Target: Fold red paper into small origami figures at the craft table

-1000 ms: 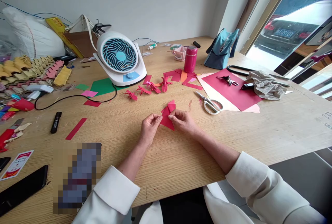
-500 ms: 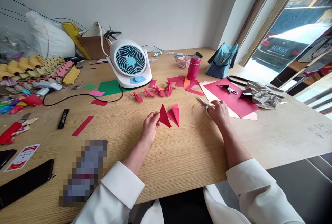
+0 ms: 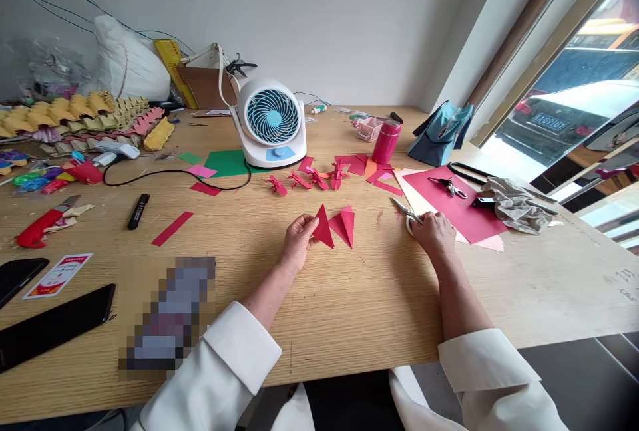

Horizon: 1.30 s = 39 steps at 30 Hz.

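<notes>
wooden table (image 3: 309, 324), left hand (image 3: 298, 241) pinching one red triangle (image 3: 324, 227), right hand (image 3: 435, 235) gripping one scissors (image 3: 409, 216)

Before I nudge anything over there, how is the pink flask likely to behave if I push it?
The pink flask looks taller than it is wide, so a push high up could well tip it. Its round side suggests it would then roll. The smooth, slightly shiny surface may be a bit slippery; its weight I can't judge, as the contents are hidden.
</notes>
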Motion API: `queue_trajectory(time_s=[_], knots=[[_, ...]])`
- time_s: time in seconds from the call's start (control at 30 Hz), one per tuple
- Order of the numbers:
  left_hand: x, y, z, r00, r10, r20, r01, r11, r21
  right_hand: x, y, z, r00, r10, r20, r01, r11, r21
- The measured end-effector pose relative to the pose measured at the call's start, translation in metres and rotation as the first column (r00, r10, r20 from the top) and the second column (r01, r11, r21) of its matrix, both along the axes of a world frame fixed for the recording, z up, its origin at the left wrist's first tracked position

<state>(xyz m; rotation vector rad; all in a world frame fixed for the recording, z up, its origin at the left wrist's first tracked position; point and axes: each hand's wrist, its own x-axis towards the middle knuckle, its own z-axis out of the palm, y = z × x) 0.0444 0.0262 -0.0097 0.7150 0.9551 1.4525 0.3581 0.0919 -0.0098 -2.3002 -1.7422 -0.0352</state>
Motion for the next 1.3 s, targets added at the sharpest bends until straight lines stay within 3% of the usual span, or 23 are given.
queue_trajectory(time_s=[0.07,0.17,0.33,0.4,0.53,0.67,0.83,0.93,1.07,1.2,1.3], knots=[[0.001,-0.001,0.001,1.0,0.01,-0.026,-0.009,1.0,0.004,-0.006,-0.001,0.004,0.999,0.003,-0.042,-0.002,0.999,0.038],[0.002,-0.002,0.001,0.998,0.018,-0.062,-0.018,1.0,0.01,-0.02,-0.005,0.011,0.962,0.083,-0.262,-0.053,0.992,0.117],[0.002,-0.001,0.002,0.999,-0.002,-0.038,0.002,1.0,0.0,-0.047,-0.017,0.017,0.73,0.33,-0.599,-0.238,0.943,0.231],[0.002,-0.001,0.004,0.999,-0.001,-0.039,0.001,1.0,-0.005,-0.058,-0.022,0.018,0.613,0.367,-0.7,-0.307,0.927,0.217],[0.002,-0.004,0.009,0.987,0.039,-0.154,-0.035,0.999,0.028,-0.08,-0.035,0.02,0.347,0.327,-0.879,-0.424,0.891,0.164],[0.006,-0.006,0.011,0.938,0.132,-0.319,-0.096,0.987,0.128,-0.107,-0.051,0.021,0.047,0.182,-0.982,-0.495,0.858,0.136],[0.016,-0.015,0.012,0.852,0.243,-0.463,-0.127,0.955,0.269,-0.139,-0.073,0.02,-0.146,0.098,-0.984,-0.495,0.854,0.158],[0.021,-0.021,0.014,0.858,0.255,-0.446,-0.138,0.951,0.278,-0.148,-0.08,0.02,-0.178,0.118,-0.977,-0.482,0.855,0.192],[0.025,-0.021,0.014,0.928,0.115,-0.353,-0.05,0.981,0.19,-0.148,-0.081,0.018,-0.192,0.163,-0.968,-0.419,0.878,0.231],[0.027,-0.019,0.01,0.933,-0.045,-0.357,0.069,0.996,0.053,-0.143,-0.078,0.014,-0.149,0.244,-0.958,-0.367,0.886,0.283],[0.029,-0.019,0.008,0.933,-0.047,-0.358,0.055,0.998,0.014,-0.141,-0.077,0.011,-0.116,0.271,-0.956,-0.379,0.877,0.295]])
